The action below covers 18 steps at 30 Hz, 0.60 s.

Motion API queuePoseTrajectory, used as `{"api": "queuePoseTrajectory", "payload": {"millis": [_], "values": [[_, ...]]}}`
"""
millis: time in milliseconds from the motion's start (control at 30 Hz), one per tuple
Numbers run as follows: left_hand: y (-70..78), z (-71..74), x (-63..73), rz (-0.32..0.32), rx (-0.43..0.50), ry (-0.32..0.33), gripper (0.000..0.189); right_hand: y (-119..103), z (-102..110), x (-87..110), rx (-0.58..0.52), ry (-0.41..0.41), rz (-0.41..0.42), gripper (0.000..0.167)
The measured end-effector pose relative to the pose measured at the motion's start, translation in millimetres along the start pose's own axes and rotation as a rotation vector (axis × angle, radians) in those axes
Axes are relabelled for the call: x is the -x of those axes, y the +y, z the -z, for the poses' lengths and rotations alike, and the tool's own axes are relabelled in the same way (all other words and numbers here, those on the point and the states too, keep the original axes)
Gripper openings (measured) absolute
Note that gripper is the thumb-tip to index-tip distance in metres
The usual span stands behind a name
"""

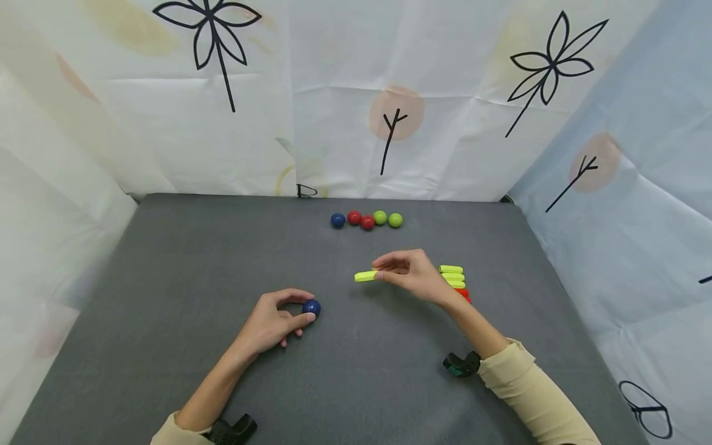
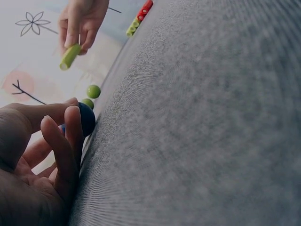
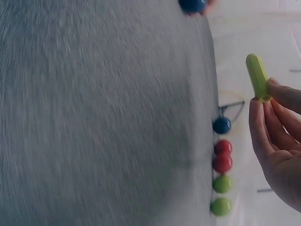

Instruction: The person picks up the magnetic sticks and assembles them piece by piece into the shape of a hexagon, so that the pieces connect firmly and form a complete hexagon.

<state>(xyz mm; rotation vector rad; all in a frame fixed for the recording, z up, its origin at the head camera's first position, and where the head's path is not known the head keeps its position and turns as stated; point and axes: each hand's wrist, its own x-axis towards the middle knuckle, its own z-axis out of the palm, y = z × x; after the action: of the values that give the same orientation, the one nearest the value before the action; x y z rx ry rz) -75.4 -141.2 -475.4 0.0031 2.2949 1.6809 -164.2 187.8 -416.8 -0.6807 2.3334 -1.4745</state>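
Between thumb and fingers, my left hand [image 1: 272, 321] holds a dark blue ball [image 1: 311, 307] at the table surface. In the left wrist view the same blue ball [image 2: 86, 119] is partly hidden by the fingertips. My right hand [image 1: 408, 272] pinches a short, ribbed yellow-green stick [image 1: 365, 276] by one end, raised over the table. The right wrist view shows this stick [image 3: 258, 77] tilted, with thumb and fingers at its lower end. Beyond the right hand lie several yellow-green sticks [image 1: 452, 269] and red sticks [image 1: 463, 292] side by side, partly hidden by the wrist.
Toward the back of the grey table [image 1: 222, 259] sits a row of balls: one blue ball [image 1: 337, 220], two red balls [image 1: 354, 217] and two green balls [image 1: 395, 220]. Patterned white cloth [image 1: 334, 136] hangs behind the table and along its sides.
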Motion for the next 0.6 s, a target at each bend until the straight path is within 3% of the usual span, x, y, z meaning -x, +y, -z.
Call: {"api": "queuePoseTrajectory", "payload": {"millis": [367,600], "values": [[1.4,0.1,0.6,0.006,0.002,0.000,0.038,-2.6,-48.0,-13.8,0.009,-0.116,0.016,0.022],[0.1,0.5,0.5,-0.016,-0.001,-0.012,0.038,-5.2,-64.8,-19.2,0.048,-0.161,0.013,0.022]]}}
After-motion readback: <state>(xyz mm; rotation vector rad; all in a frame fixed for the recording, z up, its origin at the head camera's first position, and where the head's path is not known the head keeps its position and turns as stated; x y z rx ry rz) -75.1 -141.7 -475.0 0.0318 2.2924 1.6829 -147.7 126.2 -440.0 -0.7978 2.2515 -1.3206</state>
